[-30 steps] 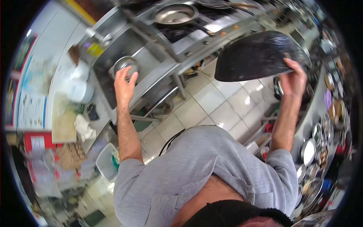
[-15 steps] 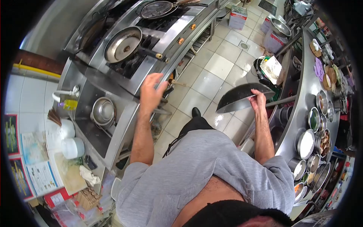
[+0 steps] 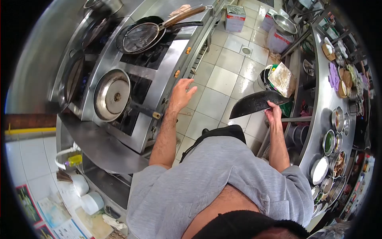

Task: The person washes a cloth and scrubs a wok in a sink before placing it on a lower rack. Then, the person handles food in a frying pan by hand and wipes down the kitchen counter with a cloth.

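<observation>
- Shifted since earlier frame, head view: more steel stove (image 3: 160, 75) showing, less sink (image 3: 105, 187).
- Black curved metal wok (image 3: 256, 104) already lifted, tilted, not set down; across aisle from stove.
- Right hand (image 3: 273, 113) pinches wok's rim.
- Left hand (image 3: 181, 95) empty, fingers loosely spread, beside stove's front, well apart from wok.

We wear a heathered grey shirt (image 3: 211, 171) with an open neckline (image 3: 229, 196) and short sleeves (image 3: 293, 181) ending well back from our left hand (image 3: 182, 94) and right hand (image 3: 273, 112), plus black headwear (image 3: 246, 224) and black lower clothing (image 3: 217, 136).
</observation>
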Tool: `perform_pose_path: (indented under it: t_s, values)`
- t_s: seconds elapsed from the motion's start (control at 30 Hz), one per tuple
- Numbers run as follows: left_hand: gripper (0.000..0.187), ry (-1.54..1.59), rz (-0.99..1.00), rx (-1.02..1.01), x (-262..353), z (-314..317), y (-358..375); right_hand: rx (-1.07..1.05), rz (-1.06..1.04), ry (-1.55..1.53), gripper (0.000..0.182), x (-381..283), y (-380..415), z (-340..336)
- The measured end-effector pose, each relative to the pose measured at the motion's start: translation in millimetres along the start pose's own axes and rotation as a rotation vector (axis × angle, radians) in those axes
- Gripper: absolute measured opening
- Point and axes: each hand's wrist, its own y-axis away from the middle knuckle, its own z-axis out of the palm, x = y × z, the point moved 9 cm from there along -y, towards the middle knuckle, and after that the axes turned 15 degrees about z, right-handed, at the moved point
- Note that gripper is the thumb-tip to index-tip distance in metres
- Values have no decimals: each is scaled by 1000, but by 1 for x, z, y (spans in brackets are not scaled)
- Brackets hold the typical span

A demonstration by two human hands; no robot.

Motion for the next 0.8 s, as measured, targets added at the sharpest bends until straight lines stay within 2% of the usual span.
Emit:
perform_pose_path:
  t_s: [0.13, 0.2, 0.33, 0.47, 0.67, 0.8]
  values:
    - [37, 30, -38, -119, -41, 44, -37, 36, 19, 4, 22, -20, -53, 11]
    - [38, 45, -186, -279, -73, 79, -48, 64, 31, 26, 22, -30, -84, 18]
    - [39, -9, -268, -413, -122, 134, -80, 61, 122, 64, 23, -40, -174, 28]
    - [41, 39, -432, -465, -191, 195, -107, 41, 254, 90, 26, -34, -271, 38]
    - [42, 123, -687, -525, -297, 284, -134, -42, 318, 188, 26, -31, -347, 69]
    - [44, 111, -696, -487, -392, 330, -141, -108, 360, 254, 28, -40, -387, 85]
